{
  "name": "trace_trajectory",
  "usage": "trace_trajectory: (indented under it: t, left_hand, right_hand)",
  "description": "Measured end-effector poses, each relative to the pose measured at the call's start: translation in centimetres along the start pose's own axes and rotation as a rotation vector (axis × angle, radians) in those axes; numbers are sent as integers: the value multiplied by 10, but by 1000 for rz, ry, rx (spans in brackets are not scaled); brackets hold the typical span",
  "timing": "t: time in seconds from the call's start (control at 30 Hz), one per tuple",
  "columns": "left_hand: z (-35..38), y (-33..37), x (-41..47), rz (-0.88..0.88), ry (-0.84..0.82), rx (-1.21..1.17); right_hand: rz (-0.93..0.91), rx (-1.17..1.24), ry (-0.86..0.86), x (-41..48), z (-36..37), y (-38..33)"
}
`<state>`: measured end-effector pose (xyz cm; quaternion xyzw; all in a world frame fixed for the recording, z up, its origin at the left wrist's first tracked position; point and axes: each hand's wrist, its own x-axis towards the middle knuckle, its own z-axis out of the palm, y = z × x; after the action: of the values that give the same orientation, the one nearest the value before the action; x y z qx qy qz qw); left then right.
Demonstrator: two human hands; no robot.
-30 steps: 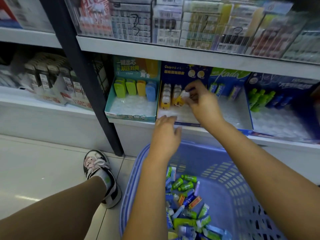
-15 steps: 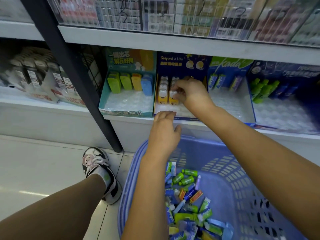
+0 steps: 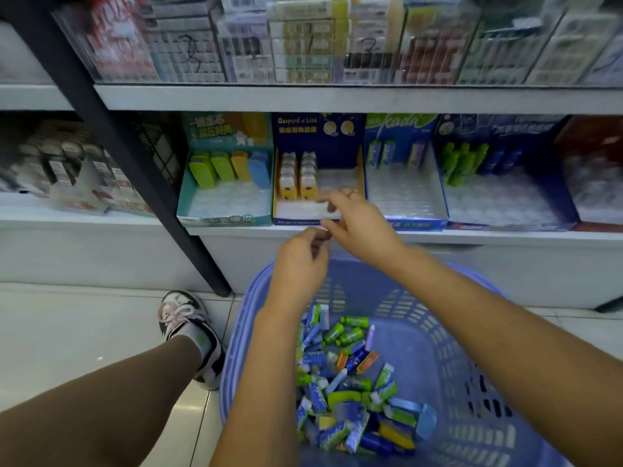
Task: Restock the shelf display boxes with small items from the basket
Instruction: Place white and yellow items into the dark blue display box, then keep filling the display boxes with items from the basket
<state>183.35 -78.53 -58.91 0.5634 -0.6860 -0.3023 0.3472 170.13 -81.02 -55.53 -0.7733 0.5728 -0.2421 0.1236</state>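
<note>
A lilac plastic basket sits on the floor below me, with several small green, blue and yellow items heaped in it. On the shelf, a dark blue display box holds two short rows of yellow-and-white items; its right part is bare plastic tray. My right hand hovers at that box's front edge, thumb and forefinger meeting the fingertips of my left hand. The left fingers are curled above the basket rim, and their inside is hidden. I cannot tell whether an item sits between the fingertips.
A teal box with green, orange and blue items stands left of the dark blue one, and two blue boxes with green and blue tubes stand to its right. A black shelf post slants at left. My leg and shoe rest beside the basket.
My right hand has pulled back from the yellow-and-white rows to the box's front edge and now meets my left hand, which has curled its fingers. The view has dropped slightly.
</note>
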Motion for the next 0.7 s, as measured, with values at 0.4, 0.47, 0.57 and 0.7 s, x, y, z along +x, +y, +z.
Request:
trace_trajectory:
  t: [0.4, 0.47, 0.57, 0.7]
  left_hand:
    - [110, -82, -59, -402, -720, 389]
    - [124, -92, -63, -430, -752, 408]
    - [141, -103, -64, -480, -722, 420]
    - [153, -110, -60, -495, -657, 551]
  right_hand:
    - [388, 55, -614, -134, 120, 99]
    - [373, 92, -629, -136, 132, 104]
    - [382, 127, -655, -137, 146, 109]
    - [369, 81, -672, -141, 164, 121]
